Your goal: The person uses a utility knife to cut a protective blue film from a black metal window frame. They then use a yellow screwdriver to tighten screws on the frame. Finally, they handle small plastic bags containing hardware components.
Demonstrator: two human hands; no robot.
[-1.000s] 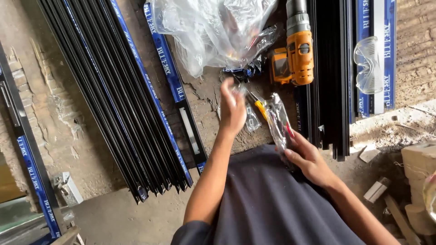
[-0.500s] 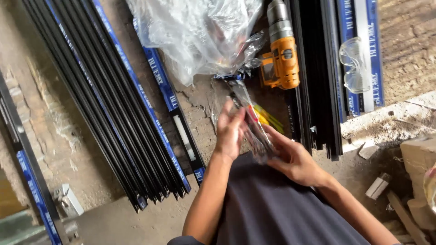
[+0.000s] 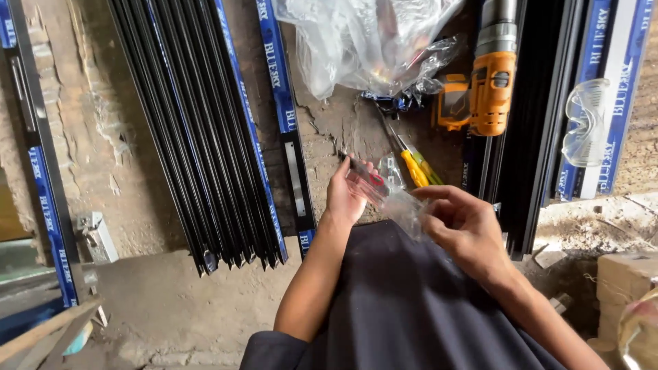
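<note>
Hands work together: left hand (image 3: pixel 346 195) and right hand (image 3: pixel 460 226) both pinch a small clear plastic packet (image 3: pixel 384 194), stretched between them, with yellow-handled screwdrivers (image 3: pixel 417 166) just beyond.

A rough, dusty concrete floor (image 3: pixel 171 322) fills the view, cracked and sandy, in soft daylight. A bundle of long black metal profiles (image 3: pixel 199 130) lies at its left; more black profiles (image 3: pixel 528 137) lie at the right. Rubble and a pale block (image 3: pixel 627 281) sit at the right edge.
</note>
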